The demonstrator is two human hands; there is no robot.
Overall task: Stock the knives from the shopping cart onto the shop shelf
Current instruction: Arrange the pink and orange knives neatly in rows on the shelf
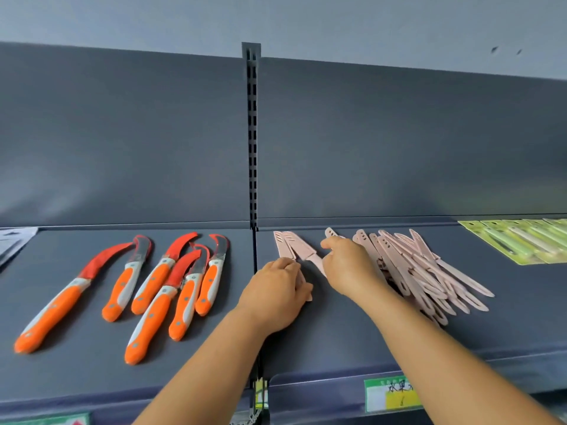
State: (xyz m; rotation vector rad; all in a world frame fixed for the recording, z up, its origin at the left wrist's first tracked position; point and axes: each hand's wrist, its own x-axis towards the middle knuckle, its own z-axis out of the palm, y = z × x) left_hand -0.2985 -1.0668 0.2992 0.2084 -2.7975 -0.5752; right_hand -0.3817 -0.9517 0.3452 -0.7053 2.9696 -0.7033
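Head view, shelf-stocking in progress. We see the shop shelf [337, 338] at the arranging step: both hands work at the left end of its right-hand bay, setting sheathed pink knives in order. The left hand [276, 296] lies knuckles-up on the shelf with fingers curled over the handle end of a pink knife [306, 289], of which only a sliver shows at the fingertips. The right hand [346, 265] reaches just beyond it, thumb and fingers closed about another pink knife [330, 232] whose sheath tip shows above the thumb. Two laid pink knives [291, 245] fan out just behind the left hand, one handle running under the right hand. A loose pile of pink knives [423, 271] lies just right of the right wrist. We judge that the next move calls for laying the gripped knives parallel beside the fanned pair, then drawing singly from the pile.

The left bay holds orange-handled curved knives [153, 289]; green carded packs [521, 243] are cut off at the right edge. A green-and-yellow price label [392, 394] is partly covered by the right forearm, its characters unreadable. The shopping cart is out of view. Both palms face away, so we cannot tell how firmly either knife is gripped.
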